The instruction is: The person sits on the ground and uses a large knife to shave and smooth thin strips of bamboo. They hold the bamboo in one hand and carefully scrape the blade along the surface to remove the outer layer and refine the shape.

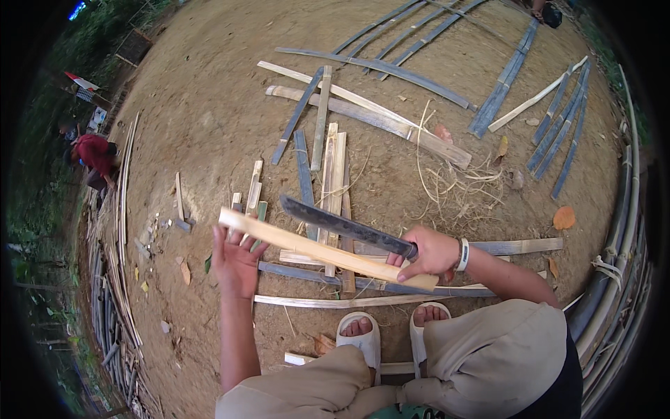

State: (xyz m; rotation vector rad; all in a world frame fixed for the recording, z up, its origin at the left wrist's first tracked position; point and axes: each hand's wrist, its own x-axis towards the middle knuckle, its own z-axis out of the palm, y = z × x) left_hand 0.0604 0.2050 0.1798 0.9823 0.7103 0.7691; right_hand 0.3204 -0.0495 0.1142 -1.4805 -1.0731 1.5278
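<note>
Bamboo slat (328,250) propped on your open left hand (236,264), machete (345,227) gripped in your right hand (431,253): trimming underway; next, steady the slat.

Open dirt ground (202,105) is found to the upper left, where nothing lies and a hand can pass freely. Straight ahead the way is blocked by scattered bamboo slats (328,160) and a tangle of dry fibres (460,185). To the right the room is closed by a stack of long bamboo poles (621,230), and to the left by another pile (115,279).
</note>
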